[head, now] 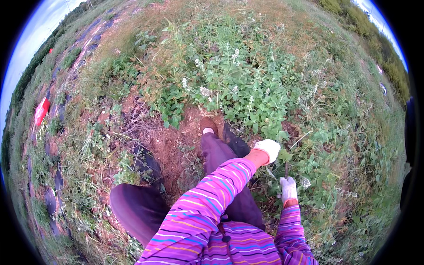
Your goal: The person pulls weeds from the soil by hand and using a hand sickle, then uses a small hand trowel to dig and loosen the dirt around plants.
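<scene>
My left hand (pixel 267 149), in a white knit glove, reaches across my body to the right and is curled into a fist at a leafy green plant (pixel 284 155). Its fingers are mostly turned away from view. Just below it, my right hand (pixel 289 188), gloved in the same way, grips a sickle (pixel 286 169) by its lower end. The sickle's thin shaft points forward past the leaves, which partly cover it, and a pale curved length shows beyond them. Around both hands grow dense green weeds (pixel 318 165).
White-flowered plants (pixel 251 99) stand thickly ahead. Bare reddish soil (pixel 172 142) lies around my brown shoe (pixel 208 125). Strips of black ground sheet (pixel 147 165) show between weeds. A red bag-like object (pixel 42 111) lies far left, and dry cut stems (pixel 135 116) lie nearer.
</scene>
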`<state>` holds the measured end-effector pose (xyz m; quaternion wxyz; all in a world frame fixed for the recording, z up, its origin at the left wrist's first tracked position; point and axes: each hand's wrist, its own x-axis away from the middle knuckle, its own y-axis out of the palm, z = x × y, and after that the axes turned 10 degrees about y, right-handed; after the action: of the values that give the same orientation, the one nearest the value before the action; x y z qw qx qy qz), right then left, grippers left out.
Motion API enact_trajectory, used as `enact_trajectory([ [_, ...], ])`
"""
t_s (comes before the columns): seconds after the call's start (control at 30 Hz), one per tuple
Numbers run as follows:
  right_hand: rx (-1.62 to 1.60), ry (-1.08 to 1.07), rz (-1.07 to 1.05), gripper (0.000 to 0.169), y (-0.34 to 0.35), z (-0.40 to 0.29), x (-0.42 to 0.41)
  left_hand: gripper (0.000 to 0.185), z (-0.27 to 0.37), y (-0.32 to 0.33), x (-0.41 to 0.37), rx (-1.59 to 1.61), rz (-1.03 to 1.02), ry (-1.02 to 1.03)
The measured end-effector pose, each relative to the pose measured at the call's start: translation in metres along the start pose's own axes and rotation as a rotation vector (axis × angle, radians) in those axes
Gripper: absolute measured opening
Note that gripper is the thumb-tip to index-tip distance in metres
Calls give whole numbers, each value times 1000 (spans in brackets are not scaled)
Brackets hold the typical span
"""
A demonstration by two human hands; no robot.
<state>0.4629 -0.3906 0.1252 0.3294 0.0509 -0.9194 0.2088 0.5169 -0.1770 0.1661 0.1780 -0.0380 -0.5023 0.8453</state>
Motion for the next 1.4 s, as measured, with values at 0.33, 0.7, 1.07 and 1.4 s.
enact_trajectory([
  [0.33,-132,64,50,13,-4,-7,156,25,28,-2,19,-34,-64,172],
  [0.7,84,-289,90,13,25,-46,105,33,-183,-133,211,387,963,-168],
  [1.07,263,-168,30,9,47,-17,6,45,-347,-110,560,20,1438,-1727],
  [1.4,491,-80,21,18,41,-14,-2,18,-269,-210,505,691,1899,-601],
])
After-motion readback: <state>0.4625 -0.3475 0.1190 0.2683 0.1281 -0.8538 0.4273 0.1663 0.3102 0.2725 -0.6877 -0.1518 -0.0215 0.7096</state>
